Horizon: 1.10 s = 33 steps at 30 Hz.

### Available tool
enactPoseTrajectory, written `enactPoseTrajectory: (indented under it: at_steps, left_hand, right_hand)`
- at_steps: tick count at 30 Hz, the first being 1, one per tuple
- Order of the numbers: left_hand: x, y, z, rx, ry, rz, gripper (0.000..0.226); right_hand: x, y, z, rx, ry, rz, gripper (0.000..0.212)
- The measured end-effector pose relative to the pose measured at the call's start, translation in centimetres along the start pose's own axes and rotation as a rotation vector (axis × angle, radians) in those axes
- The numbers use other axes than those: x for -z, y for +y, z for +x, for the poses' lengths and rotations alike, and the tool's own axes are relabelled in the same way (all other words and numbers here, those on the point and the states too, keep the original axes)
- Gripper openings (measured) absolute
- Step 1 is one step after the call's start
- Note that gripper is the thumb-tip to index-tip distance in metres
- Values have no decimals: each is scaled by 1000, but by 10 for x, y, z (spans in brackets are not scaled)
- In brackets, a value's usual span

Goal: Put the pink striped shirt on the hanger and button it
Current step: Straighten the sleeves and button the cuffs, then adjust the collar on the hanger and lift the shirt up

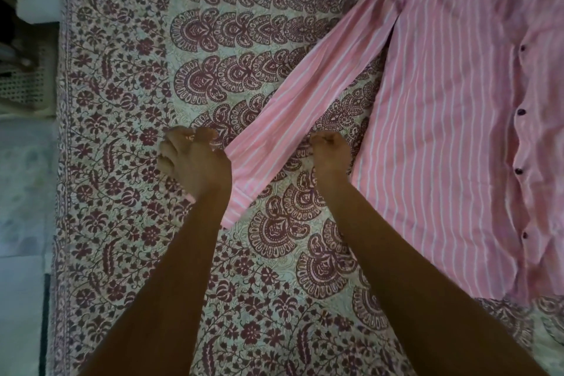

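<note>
Nearest me, my left hand grips one edge of the sleeve near the cuff. My right hand is curled at the other edge, though I cannot tell if it holds cloth. Beyond, the shirt lies flat on the bedspread, and with no hanger showing I judge this is laying-out; next I need the hanger and the collar end.

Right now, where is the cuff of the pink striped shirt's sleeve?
In the head view, the cuff lies on the bedspread left of centre, just below the left hand, with the right hand further right.
</note>
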<state>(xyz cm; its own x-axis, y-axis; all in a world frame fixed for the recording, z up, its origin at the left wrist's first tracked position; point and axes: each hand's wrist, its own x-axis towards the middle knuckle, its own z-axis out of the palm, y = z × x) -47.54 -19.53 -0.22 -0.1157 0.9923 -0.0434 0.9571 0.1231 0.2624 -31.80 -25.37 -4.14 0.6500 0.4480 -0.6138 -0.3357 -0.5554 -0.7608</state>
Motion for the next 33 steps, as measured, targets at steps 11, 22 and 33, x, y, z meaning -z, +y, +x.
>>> enactPoseTrajectory:
  at_steps: [11, 22, 33]
  left_hand:
    - [-55, 127, 68, -294, -423, -587, 45]
    - [-53, 181, 139, -82, -317, -379, 24]
    - [-89, 286, 104, -126, 4, -192, 12]
  right_hand:
    - [6, -45, 76, 68, 230, 69, 15]
    - [9, -67, 113, 8, 52, 81, 27]
    - [154, -130, 162, 216, -427, -267, 21]
